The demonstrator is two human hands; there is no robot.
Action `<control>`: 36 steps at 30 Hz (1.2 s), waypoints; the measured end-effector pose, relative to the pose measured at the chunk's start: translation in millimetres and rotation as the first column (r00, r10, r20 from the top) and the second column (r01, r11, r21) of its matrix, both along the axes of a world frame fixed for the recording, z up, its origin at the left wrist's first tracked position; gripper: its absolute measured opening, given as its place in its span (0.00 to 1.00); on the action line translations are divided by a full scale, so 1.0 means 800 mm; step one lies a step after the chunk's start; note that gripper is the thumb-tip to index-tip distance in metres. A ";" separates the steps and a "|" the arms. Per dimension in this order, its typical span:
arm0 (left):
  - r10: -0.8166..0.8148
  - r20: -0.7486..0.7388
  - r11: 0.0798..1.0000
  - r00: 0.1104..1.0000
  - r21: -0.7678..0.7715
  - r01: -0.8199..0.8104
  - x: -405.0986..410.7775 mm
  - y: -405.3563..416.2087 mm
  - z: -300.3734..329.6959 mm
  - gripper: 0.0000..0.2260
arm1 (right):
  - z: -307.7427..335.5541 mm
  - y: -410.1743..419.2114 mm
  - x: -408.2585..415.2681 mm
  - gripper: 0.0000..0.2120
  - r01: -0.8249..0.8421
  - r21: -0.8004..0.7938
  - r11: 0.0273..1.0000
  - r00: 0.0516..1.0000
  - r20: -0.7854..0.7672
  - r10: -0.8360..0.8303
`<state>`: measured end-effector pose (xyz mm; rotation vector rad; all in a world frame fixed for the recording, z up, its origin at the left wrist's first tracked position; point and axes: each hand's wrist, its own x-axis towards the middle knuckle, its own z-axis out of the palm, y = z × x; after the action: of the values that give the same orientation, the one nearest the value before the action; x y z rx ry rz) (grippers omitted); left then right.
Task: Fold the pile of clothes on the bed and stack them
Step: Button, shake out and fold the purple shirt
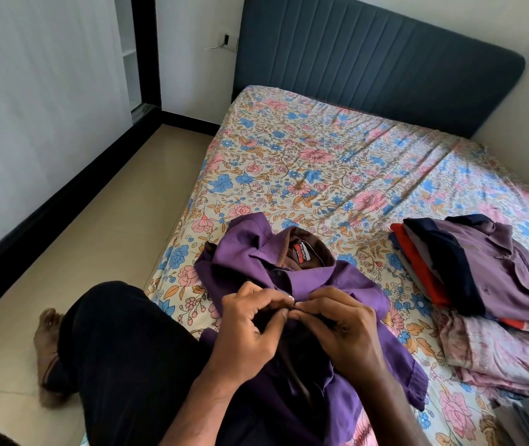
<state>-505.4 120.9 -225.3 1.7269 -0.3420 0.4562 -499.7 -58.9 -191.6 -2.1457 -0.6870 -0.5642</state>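
Observation:
A purple collared shirt (240, 252) with a brown inner collar and red label lies spread on the near part of the floral bed (321, 162). My left hand (250, 326) and my right hand (337, 326) meet over the shirt's front placket just below the collar. Both pinch the fabric there with thumb and fingertips, seemingly at a button. A stack of clothes (469, 268) lies to the right, with a mauve shirt on top over navy, red and grey pieces.
A pink floral folded cloth (498, 355) sits under and in front of the stack. A dark padded headboard (369, 59) stands at the far end. My black-trousered leg (121, 349) and bare foot (47, 349) rest on the tiled floor at the bed's left.

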 end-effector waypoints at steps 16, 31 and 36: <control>-0.392 -0.338 0.887 0.856 -0.387 0.253 -0.004 0.006 0.009 0.12 | 0.006 0.004 0.004 0.03 -0.085 0.061 0.994 0.992 -0.089 0.091; -0.413 -0.361 0.879 0.836 -0.399 0.261 -0.009 0.007 0.010 0.11 | 0.011 0.001 0.003 0.05 0.078 0.005 0.997 0.983 -0.170 -0.076; -0.241 -0.294 0.945 0.925 -0.289 0.155 -0.004 0.003 0.003 0.10 | 0.015 -0.003 0.000 0.05 0.008 -0.070 0.998 0.974 -0.227 -0.024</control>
<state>-508.9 123.0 -223.2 1.4593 -0.2043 0.0565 -499.7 -61.5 -179.5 -2.2373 -0.5694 -0.2997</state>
